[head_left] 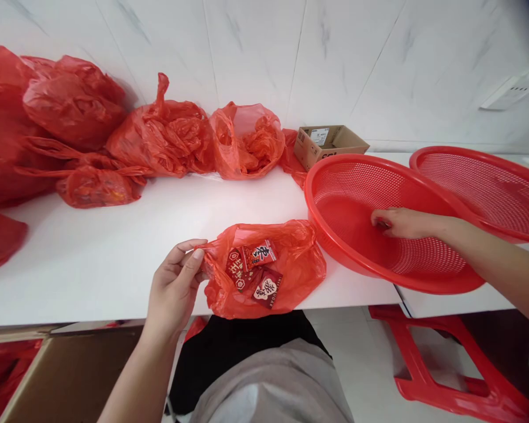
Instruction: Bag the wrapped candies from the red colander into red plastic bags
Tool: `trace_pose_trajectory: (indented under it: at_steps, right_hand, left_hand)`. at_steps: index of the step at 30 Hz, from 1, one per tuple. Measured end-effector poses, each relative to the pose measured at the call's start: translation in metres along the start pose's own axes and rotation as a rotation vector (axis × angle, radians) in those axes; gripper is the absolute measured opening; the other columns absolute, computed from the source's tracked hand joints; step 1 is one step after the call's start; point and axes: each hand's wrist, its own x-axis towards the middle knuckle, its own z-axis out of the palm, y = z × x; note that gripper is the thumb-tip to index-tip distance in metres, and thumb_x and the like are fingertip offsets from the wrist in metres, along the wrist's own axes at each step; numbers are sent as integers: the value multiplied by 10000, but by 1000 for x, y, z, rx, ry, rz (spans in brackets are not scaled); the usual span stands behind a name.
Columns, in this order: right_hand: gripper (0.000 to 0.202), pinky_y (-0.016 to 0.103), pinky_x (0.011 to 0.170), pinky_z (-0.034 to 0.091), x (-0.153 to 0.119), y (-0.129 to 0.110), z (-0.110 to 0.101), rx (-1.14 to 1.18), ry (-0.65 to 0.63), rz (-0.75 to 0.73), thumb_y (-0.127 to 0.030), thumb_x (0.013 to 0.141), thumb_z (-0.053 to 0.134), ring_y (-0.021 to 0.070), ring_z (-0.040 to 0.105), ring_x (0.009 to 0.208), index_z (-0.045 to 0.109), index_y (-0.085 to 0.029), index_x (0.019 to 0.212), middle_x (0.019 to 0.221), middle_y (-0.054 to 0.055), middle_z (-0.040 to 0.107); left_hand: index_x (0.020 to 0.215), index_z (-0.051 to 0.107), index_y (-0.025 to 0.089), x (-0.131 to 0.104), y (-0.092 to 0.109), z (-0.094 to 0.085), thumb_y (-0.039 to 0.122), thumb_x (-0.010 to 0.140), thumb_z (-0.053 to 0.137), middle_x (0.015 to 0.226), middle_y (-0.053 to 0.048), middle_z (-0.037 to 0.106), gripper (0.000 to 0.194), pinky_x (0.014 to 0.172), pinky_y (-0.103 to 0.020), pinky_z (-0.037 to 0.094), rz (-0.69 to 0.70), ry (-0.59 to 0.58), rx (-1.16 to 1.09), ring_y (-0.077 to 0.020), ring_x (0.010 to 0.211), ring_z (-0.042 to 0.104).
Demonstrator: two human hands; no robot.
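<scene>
My left hand (pixel 180 279) pinches the left edge of a red plastic bag (pixel 297 264) at the table's front edge. The bag's mouth is spread open, and small red packets (pixel 260 255) with white characters lie inside, one of them dark red (pixel 268 288). My right hand (pixel 394 223) reaches into a large red perforated basket (pixel 348 202) just right of the bag. Its fingers are curled together above the basket's bottom, and what they hold, if anything, is hidden.
Filled red bags (pixel 163 138) line the wall from the left to a small cardboard box (pixel 330 141). A second red basket (pixel 480 176) stands at the right. Below are a red stool (pixel 405 364) and a cardboard carton (pixel 70 376).
</scene>
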Motion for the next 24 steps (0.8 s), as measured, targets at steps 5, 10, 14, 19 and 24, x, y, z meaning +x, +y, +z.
trace_pose_trajectory:
  at_steps: [5, 10, 14, 19, 24]
  right_hand:
    - [123, 307, 688, 477, -6, -46, -33, 380, -258, 33, -227, 907, 502, 140, 644, 734, 599, -188, 970, 881, 101, 685]
    - [354, 379, 825, 549, -36, -108, -50, 855, -242, -65, -328, 910, 573, 200, 690, 913, 496, -249, 1246, 1057, 99, 692]
    - [401, 385, 809, 584, -60, -150, -22, 969, -374, -197, -327, 936, 532, 210, 691, 959, 440, -271, 1323, 1065, 71, 691]
    - [425, 457, 957, 518, -66, -194, 46, 742, -162, -388, -229, 961, 427, 215, 613, 1136, 366, -269, 1380, 1249, 93, 612]
    - [297, 477, 988, 478, -67, -189, 80, 246, -3, -586, -114, 935, 390, 238, 578, 1147, 567, -203, 1157, 1204, 102, 622]
  left_hand:
    - [1125, 615, 251, -10, 3, -3, 383, 849, 662, 760, 19, 628, 310, 703, -228, 489, 142, 31, 235, -110, 705, 573]
    - [1300, 481, 280, -21, 8, -4, 358, 841, 664, 1029, -43, 617, 500, 895, -362, 476, 340, 17, 516, -202, 971, 600]
    - [1378, 402, 297, -30, 13, 1, 370, 843, 642, 1110, -63, 583, 590, 974, -440, 445, 466, 14, 695, -243, 1078, 568]
    - [1512, 204, 306, -45, 9, 10, 426, 781, 681, 1185, -107, 546, 881, 853, -479, 495, 412, 10, 1171, -297, 1048, 571]
    - [1522, 203, 287, -50, 6, 2, 217, 846, 521, 1065, -85, 612, 751, 739, -379, 512, 307, -61, 1206, -207, 805, 618]
